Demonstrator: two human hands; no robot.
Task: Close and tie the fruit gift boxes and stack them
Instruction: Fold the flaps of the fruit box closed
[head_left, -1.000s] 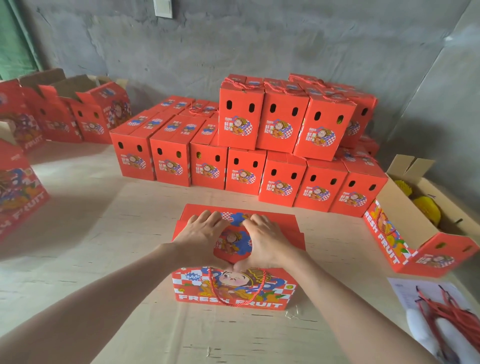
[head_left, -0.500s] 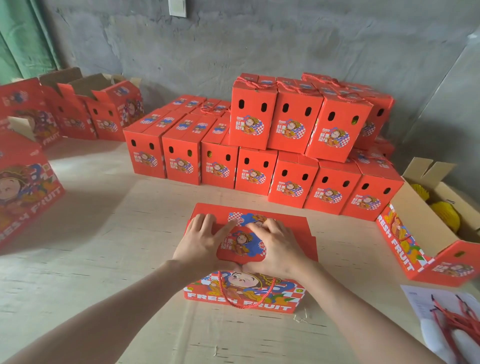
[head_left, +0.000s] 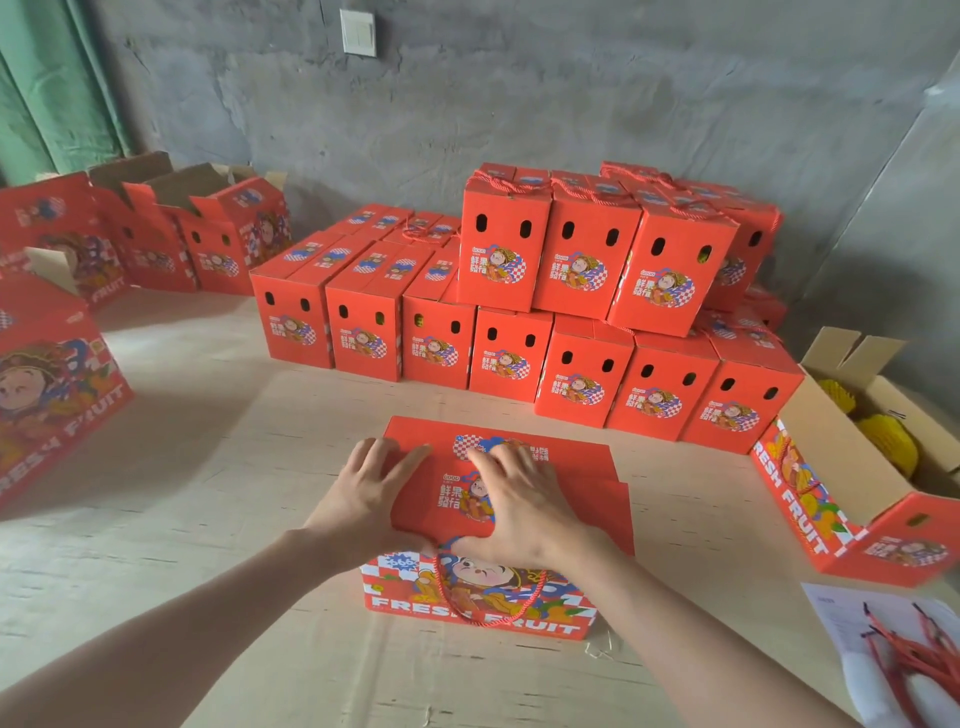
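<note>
I see gift box (head_left: 587, 470) under left hand (head_left: 366, 493) and right hand (head_left: 524, 501), both flat, fingers straight, pressing it

hands (head_left: 366, 501): 2 | box under hands (head_left: 571, 467): 1 | bottom-row box fronts (head_left: 363, 338): 7 | open fruit-filled box (head_left: 831, 457): 1 | wall switch (head_left: 358, 32): 1

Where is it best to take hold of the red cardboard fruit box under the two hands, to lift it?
Probably by its two short ends, one hand from each side. The red cardboard fruit box lies wide and low, and its top flaps seem only pressed flat by the left hand and right hand, so pulling upward there could open them.
</note>
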